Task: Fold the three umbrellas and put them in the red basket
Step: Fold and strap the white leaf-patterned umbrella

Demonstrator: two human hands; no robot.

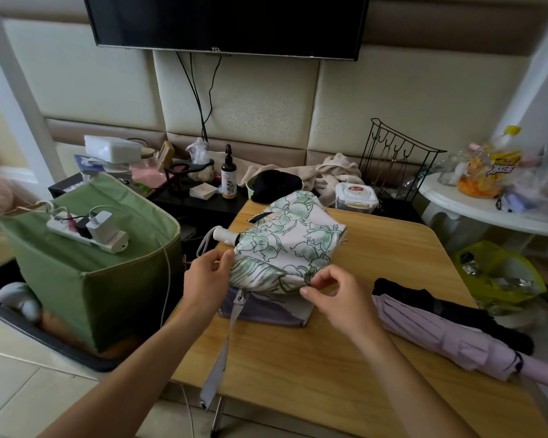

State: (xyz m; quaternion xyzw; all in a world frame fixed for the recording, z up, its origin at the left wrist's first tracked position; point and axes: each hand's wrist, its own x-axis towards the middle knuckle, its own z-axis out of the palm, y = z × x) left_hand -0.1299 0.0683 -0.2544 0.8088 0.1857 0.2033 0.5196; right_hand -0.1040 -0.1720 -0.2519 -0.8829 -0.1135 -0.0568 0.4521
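Observation:
A white umbrella with a green flower print (293, 238) lies collapsed on the wooden table (345, 368), its white handle (223, 234) pointing left. My left hand (208, 278) pinches the near left edge of its canopy. My right hand (336, 294) pinches a canopy fold at the near right. Its grey strap (222, 352) hangs over the table's front edge. A lilac umbrella (450, 338) lies closed at the right, with a black umbrella (456, 308) behind it. No red basket is in view.
A green fabric box (86, 273) with a white power strip (89, 233) on top stands left of the table. A clear lidded container (356, 197), a black cloth and a wire rack (396, 159) sit at the far edge. A white side table (487, 210) holds clutter at right.

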